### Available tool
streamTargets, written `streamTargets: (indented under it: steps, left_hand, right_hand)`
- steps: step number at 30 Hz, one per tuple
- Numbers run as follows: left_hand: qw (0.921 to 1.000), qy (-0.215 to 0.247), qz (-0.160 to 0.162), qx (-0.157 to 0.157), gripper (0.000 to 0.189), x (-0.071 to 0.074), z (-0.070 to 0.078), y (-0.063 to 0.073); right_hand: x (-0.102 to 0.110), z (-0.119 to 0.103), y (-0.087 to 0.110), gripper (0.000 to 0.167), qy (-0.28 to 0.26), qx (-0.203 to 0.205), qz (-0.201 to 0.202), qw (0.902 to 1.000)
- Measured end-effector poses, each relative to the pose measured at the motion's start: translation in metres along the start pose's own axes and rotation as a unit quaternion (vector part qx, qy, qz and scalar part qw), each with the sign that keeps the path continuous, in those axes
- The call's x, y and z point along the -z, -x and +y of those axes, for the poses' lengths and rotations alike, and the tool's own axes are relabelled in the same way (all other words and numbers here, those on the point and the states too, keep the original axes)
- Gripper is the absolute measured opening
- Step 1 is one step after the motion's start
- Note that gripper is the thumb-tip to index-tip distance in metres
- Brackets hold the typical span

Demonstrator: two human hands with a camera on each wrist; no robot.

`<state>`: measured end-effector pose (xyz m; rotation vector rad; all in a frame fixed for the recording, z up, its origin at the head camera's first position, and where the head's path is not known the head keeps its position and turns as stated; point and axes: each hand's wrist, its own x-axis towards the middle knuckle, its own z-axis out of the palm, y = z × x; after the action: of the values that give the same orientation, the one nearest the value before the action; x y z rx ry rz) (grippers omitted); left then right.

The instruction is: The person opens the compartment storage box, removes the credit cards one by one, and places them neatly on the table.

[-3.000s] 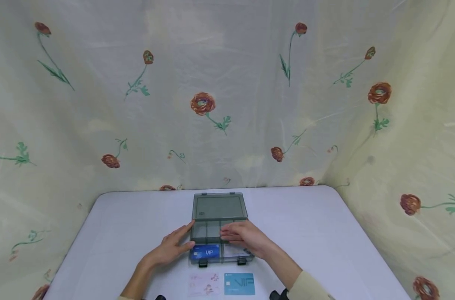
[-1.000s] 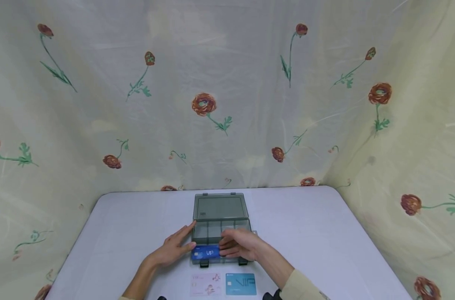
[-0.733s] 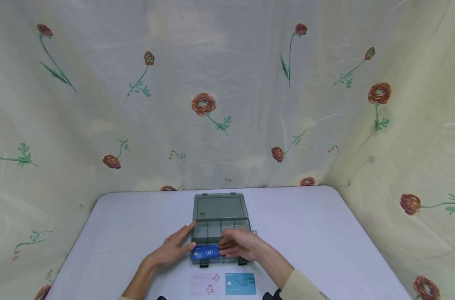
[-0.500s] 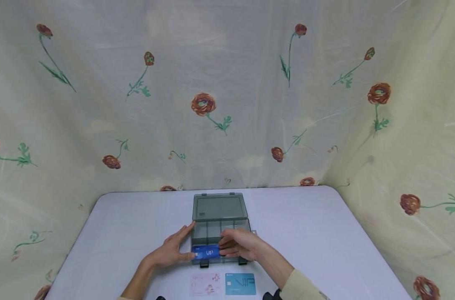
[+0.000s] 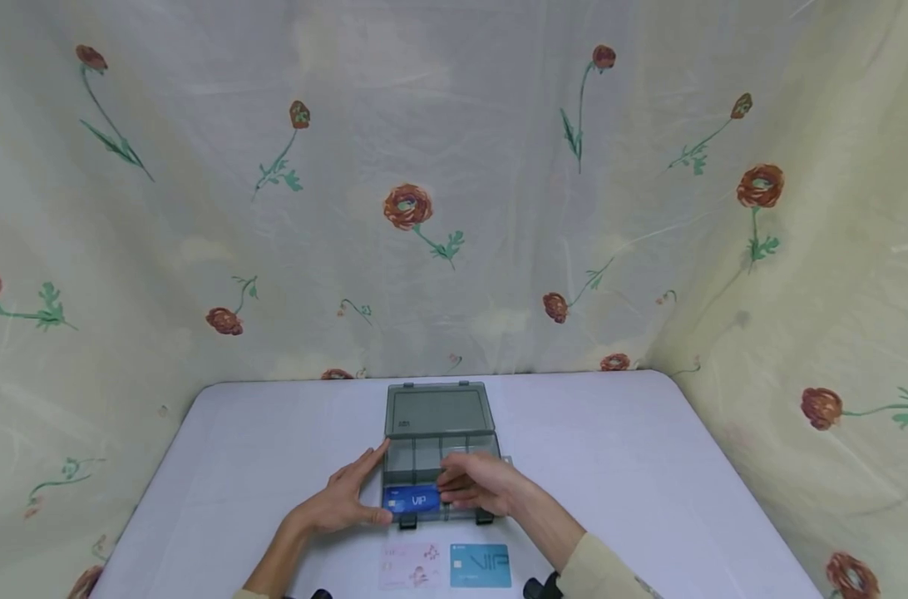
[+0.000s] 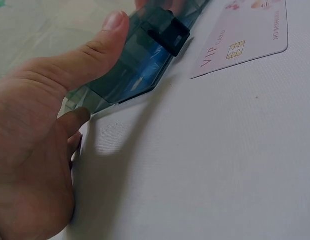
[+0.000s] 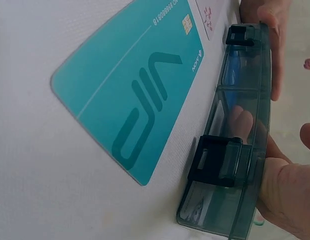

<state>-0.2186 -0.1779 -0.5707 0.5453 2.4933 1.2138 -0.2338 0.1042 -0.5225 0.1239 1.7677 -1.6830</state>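
A translucent grey-green compartment box (image 5: 392, 526) lies with its lid (image 5: 440, 412) folded back. In its front left compartment sits a blue VIP card (image 5: 412, 499); in the front right one is a pale card (image 7: 196, 202). My left hand (image 5: 342, 502) lies along the box's left side, fingers extended toward the hinge, thumb at the front left corner. My right hand (image 5: 484, 482) reaches into the front right compartment with bent fingers, close to the blue card's right end. Through the box wall its fingertips (image 7: 242, 121) show inside; I cannot tell whether they pinch the pale card.
In front of the box a pink VIP card (image 5: 409, 566) and a teal VIP card (image 5: 480, 566) lie side by side on the white table (image 5: 274, 449). Two black latches (image 7: 215, 160) hang at the box's front. A flowered curtain (image 5: 499, 249) surrounds the table's back and sides.
From above the back compartments, my right hand has come down toward me into the front right one. My left thumb has slid slightly toward the front corner.
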Motion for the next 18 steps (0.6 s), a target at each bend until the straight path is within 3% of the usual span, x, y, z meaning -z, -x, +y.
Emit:
streamTargets:
  steps: [18]
  left_hand:
    - [0.9996, -0.02, 0.016, -0.016, 0.109, 0.0004, -0.0038, -0.0049]
  right_hand:
    - [0.0017, -0.0041, -0.0039, 0.049, 0.006, -0.001, 0.008, 1.0]
